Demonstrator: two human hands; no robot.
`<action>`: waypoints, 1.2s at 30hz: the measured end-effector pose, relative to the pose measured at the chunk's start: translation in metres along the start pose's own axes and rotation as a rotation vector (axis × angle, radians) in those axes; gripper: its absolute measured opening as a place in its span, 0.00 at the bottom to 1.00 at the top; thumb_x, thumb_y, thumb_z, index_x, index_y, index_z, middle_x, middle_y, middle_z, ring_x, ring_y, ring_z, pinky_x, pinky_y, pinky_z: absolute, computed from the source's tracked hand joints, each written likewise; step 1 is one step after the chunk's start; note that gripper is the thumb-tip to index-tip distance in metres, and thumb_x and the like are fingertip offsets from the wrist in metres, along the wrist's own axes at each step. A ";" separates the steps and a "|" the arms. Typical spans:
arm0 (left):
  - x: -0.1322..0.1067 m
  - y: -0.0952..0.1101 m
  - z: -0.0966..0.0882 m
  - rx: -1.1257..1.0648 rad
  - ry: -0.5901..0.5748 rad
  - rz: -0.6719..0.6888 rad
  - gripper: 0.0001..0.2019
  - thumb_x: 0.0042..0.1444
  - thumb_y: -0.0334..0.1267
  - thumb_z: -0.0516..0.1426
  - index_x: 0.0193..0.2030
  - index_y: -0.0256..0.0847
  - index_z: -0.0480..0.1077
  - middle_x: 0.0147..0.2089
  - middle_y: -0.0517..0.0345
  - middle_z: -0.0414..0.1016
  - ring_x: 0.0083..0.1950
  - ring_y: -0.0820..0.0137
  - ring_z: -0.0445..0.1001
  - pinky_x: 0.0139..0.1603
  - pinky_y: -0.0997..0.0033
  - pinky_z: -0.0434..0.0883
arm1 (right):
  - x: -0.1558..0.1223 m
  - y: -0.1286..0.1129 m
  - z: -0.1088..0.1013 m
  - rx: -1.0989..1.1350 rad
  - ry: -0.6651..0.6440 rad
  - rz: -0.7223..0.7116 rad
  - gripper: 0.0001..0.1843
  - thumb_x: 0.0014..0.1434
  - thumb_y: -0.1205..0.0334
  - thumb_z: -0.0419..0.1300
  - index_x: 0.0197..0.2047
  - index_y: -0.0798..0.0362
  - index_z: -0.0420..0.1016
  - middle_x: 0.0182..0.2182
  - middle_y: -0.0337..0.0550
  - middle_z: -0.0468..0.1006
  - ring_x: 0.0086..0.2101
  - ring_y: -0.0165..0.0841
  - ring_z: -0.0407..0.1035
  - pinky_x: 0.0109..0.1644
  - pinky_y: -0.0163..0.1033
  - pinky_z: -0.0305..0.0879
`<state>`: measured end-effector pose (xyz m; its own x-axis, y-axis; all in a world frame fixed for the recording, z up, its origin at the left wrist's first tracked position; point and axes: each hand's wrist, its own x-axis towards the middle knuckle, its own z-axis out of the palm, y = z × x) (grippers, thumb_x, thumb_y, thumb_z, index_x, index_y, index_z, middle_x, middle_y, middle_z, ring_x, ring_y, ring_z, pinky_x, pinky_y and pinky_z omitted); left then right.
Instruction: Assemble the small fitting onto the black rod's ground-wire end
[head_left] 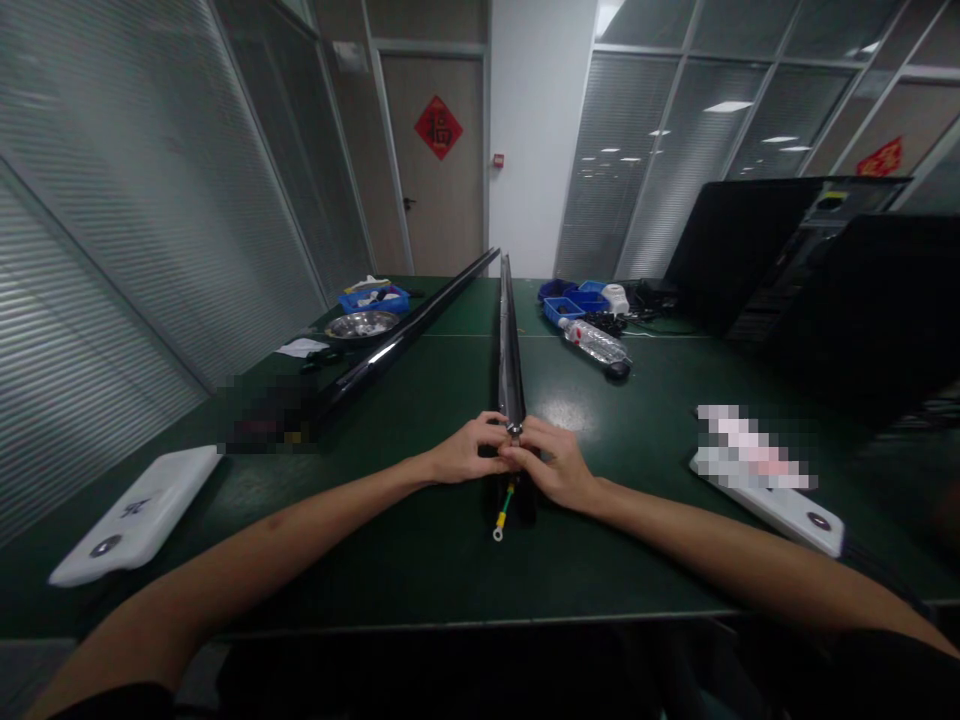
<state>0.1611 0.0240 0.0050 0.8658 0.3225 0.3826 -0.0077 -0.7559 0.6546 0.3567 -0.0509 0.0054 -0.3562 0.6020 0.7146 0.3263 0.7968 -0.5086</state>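
Observation:
A long dark rail point(512, 350) with a shiny channel runs away from me down the middle of the table. Both my hands close on its near end: my left hand point(474, 450) from one side, my right hand point(556, 462) from the other. Fingertips and thumbs meet around a small shiny metal fitting point(514, 428), whose lower part is hidden. Below them, a short yellow-green wire point(505, 511) with a ring terminal point(497, 535) sticks out toward me.
A second long dark rail point(420, 325) lies at an angle on the left, near a metal bowl point(364, 325) and a blue basket point(375, 299). Rightward are blue bins point(574, 300), a plastic bottle point(596, 343) and black computer cases point(757, 250). White devices point(142, 515) flank my arms.

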 end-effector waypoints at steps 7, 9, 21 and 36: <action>0.001 0.003 0.001 0.007 0.044 -0.035 0.06 0.60 0.39 0.66 0.36 0.39 0.77 0.37 0.59 0.81 0.48 0.64 0.76 0.68 0.56 0.55 | 0.001 0.009 -0.003 0.116 -0.097 0.059 0.20 0.74 0.53 0.51 0.33 0.53 0.71 0.33 0.42 0.72 0.35 0.34 0.68 0.40 0.39 0.65; 0.001 0.003 0.002 0.005 0.045 -0.034 0.07 0.59 0.40 0.66 0.36 0.39 0.77 0.37 0.59 0.81 0.49 0.64 0.76 0.69 0.57 0.55 | 0.001 0.012 -0.003 0.147 -0.112 0.063 0.20 0.74 0.53 0.51 0.32 0.53 0.71 0.32 0.42 0.72 0.35 0.34 0.68 0.41 0.39 0.65; 0.001 0.005 0.000 0.012 -0.005 -0.036 0.03 0.61 0.38 0.65 0.39 0.42 0.79 0.43 0.60 0.83 0.50 0.67 0.77 0.70 0.56 0.53 | 0.001 0.007 -0.004 0.117 -0.133 -0.007 0.21 0.75 0.51 0.47 0.32 0.52 0.66 0.30 0.42 0.69 0.32 0.35 0.66 0.39 0.40 0.66; 0.001 0.005 0.001 0.024 0.029 -0.037 0.04 0.59 0.38 0.66 0.37 0.41 0.79 0.40 0.61 0.82 0.49 0.65 0.77 0.69 0.54 0.55 | -0.002 0.008 -0.002 0.108 -0.155 -0.042 0.21 0.76 0.53 0.44 0.33 0.52 0.63 0.31 0.42 0.68 0.33 0.35 0.66 0.42 0.41 0.65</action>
<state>0.1628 0.0201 0.0079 0.8506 0.3666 0.3769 0.0366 -0.7564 0.6531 0.3620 -0.0460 0.0008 -0.5011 0.5623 0.6579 0.2157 0.8173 -0.5343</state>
